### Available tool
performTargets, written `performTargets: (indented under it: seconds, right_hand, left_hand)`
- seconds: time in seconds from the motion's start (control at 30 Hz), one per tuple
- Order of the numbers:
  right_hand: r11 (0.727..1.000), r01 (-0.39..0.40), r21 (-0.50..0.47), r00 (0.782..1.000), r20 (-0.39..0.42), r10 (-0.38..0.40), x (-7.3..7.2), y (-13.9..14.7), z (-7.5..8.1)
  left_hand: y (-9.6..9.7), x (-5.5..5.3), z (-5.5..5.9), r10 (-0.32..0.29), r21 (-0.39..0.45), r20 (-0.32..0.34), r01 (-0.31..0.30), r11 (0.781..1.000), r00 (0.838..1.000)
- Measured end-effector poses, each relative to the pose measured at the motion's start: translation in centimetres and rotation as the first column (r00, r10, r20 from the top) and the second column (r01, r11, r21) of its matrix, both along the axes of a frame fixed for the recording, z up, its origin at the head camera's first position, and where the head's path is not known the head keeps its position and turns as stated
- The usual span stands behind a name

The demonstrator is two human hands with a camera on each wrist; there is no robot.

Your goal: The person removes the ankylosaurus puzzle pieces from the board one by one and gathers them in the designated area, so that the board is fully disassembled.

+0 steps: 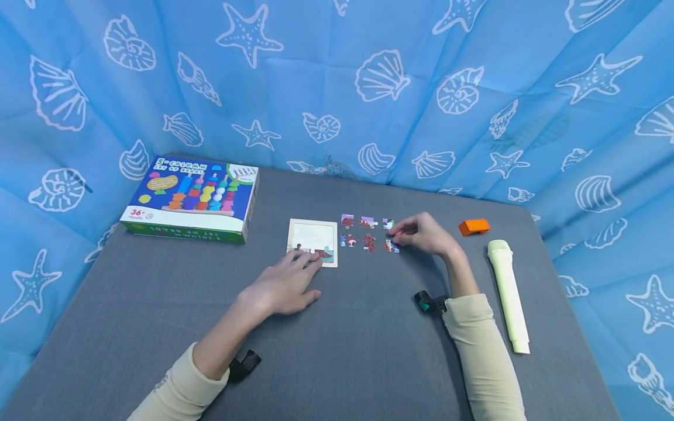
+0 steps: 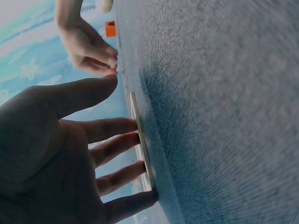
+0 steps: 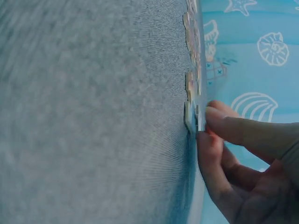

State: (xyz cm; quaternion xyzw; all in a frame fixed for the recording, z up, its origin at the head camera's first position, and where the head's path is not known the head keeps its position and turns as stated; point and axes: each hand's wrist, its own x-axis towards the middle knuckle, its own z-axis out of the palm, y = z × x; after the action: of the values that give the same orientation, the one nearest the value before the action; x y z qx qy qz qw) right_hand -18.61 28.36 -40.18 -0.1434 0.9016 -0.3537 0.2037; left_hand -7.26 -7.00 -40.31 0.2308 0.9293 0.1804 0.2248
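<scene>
My left hand [image 1: 286,285] rests its fingertips on the near edge of a square wooden puzzle board [image 1: 291,234], fingers spread and nearly straight. In the left wrist view those fingertips [image 2: 133,125] touch the thin edge of the board [image 2: 148,168]. Part of a picture shows along the board's lower side, partly under the fingers. Right of it lie several jigsaw pieces [image 1: 370,241] in two rows. My right hand [image 1: 425,235] has thumb and fingers bent close together at the rightmost jigsaw pieces [image 1: 388,224]. Whether they pinch one is unclear, also in the right wrist view.
A boxed bead set [image 1: 189,199] stands at the back left. To the right are an orange block [image 1: 474,227] and a pale yellow microphone-shaped object [image 1: 508,295]. A blue curtain [image 1: 337,88] with shell prints hangs behind the grey table [image 1: 337,362].
</scene>
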Motion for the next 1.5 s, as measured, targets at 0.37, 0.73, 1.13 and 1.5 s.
performTargets:
  seconds: [0.37, 0.73, 1.13, 1.5]
  right_hand:
    - [0.994, -0.016, -0.108, 0.998, -0.066, 0.008, 0.6, -1.1, 0.2]
    - [0.967, -0.091, -0.236, 0.996, -0.002, 0.093, 1.3, -5.9, 0.4]
    - [0.943, -0.21, -0.259, 0.976, 0.007, 0.219, 0.9, -11.6, -0.2]
    - [0.919, -0.323, -0.224, 0.937, 0.057, 0.343, -0.3, -16.8, -0.9]
  left_hand:
    - [-0.5, 0.0, 0.5, -0.042, 0.011, 0.063, 0.041, 0.999, 0.997]
    - [0.4, 0.8, 0.7, -0.062, -0.034, 0.022, 0.063, 0.997, 0.998]
    - [1.1, 1.3, 0.8, -0.061, -0.064, -0.018, 0.06, 0.996, 0.998]
    - [1.8, 2.2, 0.7, -0.072, -0.097, 0.025, 0.074, 0.993, 0.997]
